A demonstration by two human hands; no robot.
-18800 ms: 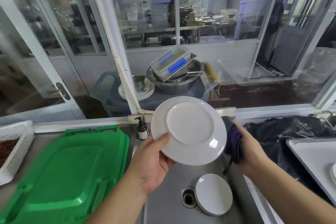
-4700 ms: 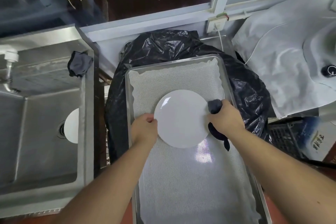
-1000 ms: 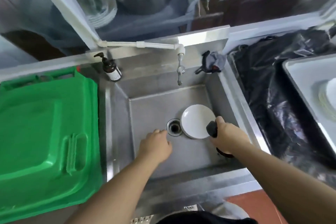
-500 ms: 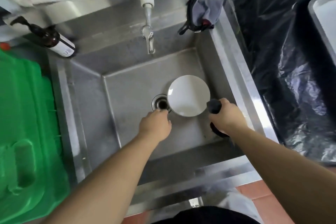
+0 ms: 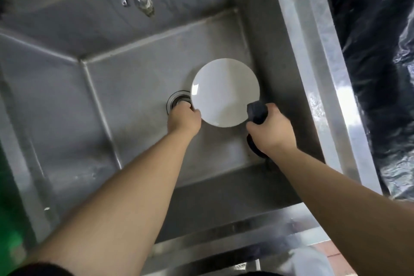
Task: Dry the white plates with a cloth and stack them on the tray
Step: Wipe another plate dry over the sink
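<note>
Reaching down into a steel sink (image 5: 291, 36) with both arms extended. Left hand (image 5: 184, 119) curling at the near-left rim of a white plate (image 5: 225, 92), apparently gripping its edge, fingers partly hidden. Right hand (image 5: 272, 130) clutching a dark cloth (image 5: 257, 112), touching the plate's near-right rim. Plate lying on the sink floor beside the drain (image 5: 177, 101).

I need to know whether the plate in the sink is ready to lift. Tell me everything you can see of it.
The white plate is round, glossy and plain, ceramic by its look, with a small glare spot near its left rim. It lies in the steel sink, beside the drain and partly over it, near the right wall. The left hand touches its lower-left rim; the right hand, holding a dark cloth, meets its lower-right rim. Whether either grip has closed is hidden.
</note>
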